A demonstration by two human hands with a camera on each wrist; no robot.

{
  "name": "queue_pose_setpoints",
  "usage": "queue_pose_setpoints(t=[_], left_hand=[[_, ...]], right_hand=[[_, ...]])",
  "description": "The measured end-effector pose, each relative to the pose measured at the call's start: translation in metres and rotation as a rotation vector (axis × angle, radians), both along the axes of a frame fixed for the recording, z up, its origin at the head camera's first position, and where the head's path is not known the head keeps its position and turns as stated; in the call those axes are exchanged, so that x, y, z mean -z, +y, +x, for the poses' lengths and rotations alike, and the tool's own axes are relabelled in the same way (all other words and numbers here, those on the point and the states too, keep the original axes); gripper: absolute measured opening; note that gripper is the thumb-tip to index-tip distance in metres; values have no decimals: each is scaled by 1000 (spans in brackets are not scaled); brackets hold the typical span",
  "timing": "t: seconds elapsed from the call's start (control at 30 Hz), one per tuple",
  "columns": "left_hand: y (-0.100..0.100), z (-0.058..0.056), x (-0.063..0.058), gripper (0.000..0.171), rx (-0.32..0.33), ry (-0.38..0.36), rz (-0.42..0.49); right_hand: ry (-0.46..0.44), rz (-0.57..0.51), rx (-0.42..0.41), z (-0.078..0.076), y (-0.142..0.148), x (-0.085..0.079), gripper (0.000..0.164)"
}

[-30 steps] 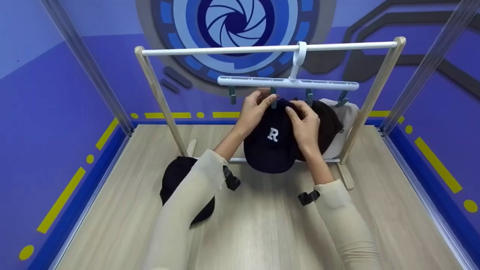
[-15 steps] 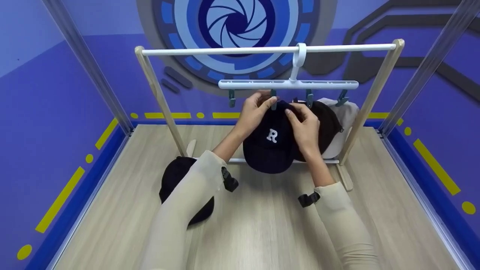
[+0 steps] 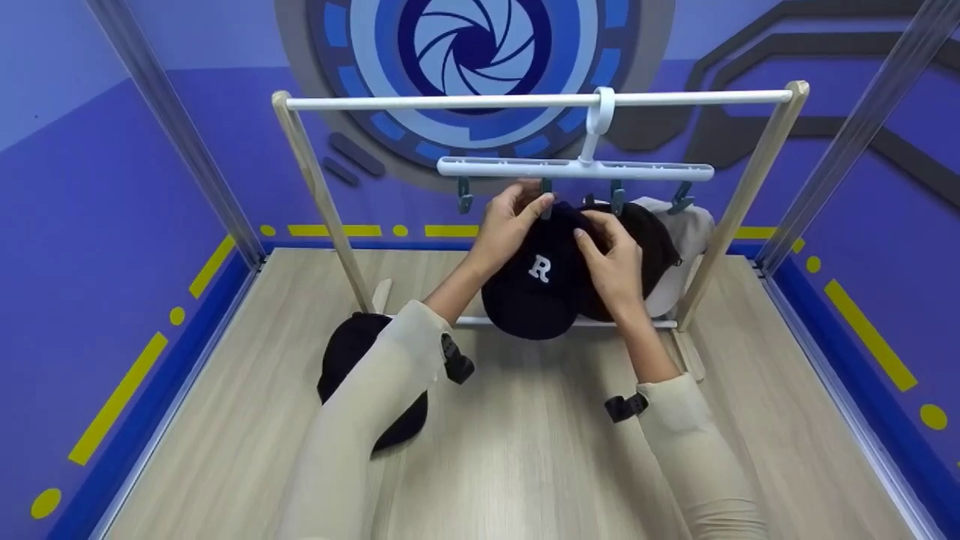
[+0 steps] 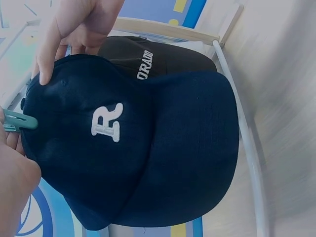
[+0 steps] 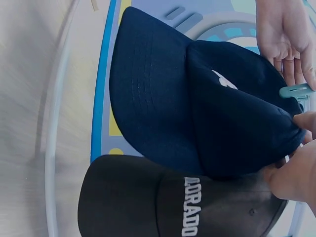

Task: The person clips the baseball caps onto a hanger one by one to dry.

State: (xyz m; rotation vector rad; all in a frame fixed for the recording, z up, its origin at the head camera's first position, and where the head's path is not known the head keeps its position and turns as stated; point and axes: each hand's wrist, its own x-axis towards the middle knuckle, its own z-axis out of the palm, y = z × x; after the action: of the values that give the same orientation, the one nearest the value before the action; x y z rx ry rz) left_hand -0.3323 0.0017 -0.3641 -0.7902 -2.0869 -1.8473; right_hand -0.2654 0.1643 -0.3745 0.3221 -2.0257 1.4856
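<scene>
A navy baseball cap [image 3: 529, 304] with a white R hangs brim down under the white hanger [image 3: 517, 166]. My left hand [image 3: 504, 225] pinches a green clip [image 4: 19, 121] at the cap's top edge; the clip's tip overlaps the fabric in the left wrist view. On the other side, my right hand [image 3: 615, 259] holds the cap's edge between thumb and fingers, best seen in the right wrist view. Behind that hand hangs a dark brown cap [image 5: 123, 197] with white lettering, and a pale cap [image 3: 694, 232] is partly hidden beyond it.
The hanger hooks over the top bar of a wooden-legged rack [image 3: 450, 102]. Another green clip [image 3: 464, 196] dangles free at its left end. A black cap [image 3: 349, 356] lies on the table [image 3: 510, 450] at the left, partly covered by my left sleeve.
The navy cap has tilted a little, its brim shifting left and slightly up. My right hand has moved slightly right and down, still gripping the cap. The left hand stays at the clip.
</scene>
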Motion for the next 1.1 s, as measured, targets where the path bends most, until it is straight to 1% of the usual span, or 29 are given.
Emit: queue_pose_setpoints(t=[0.17,0.27,0.4,0.5,0.63,0.73,0.8,0.93,1.1], left_hand=[[-1,0,0,39,15,-3,11],[-2,1,1,39,16,-1,1],[-7,1,5,34,28,4,3],[-16,4,10,31,38,12,14],[-30,19,10,31,53,49,6],[-41,31,8,30,55,67,0],[-48,35,9,30,49,72,5],[-61,45,16,31,17,82,-7],[-77,57,26,30,-56,131,-29]], right_hand=[[6,23,12,5,3,1,26],[6,25,15,8,5,2,28],[12,25,12,11,7,4,31],[19,23,0,14,9,6,33],[29,7,5,19,11,11,35],[46,-7,28,22,11,14,33],[63,-5,34,25,11,16,31],[98,38,24,33,10,22,26],[104,106,-18,42,5,34,23]])
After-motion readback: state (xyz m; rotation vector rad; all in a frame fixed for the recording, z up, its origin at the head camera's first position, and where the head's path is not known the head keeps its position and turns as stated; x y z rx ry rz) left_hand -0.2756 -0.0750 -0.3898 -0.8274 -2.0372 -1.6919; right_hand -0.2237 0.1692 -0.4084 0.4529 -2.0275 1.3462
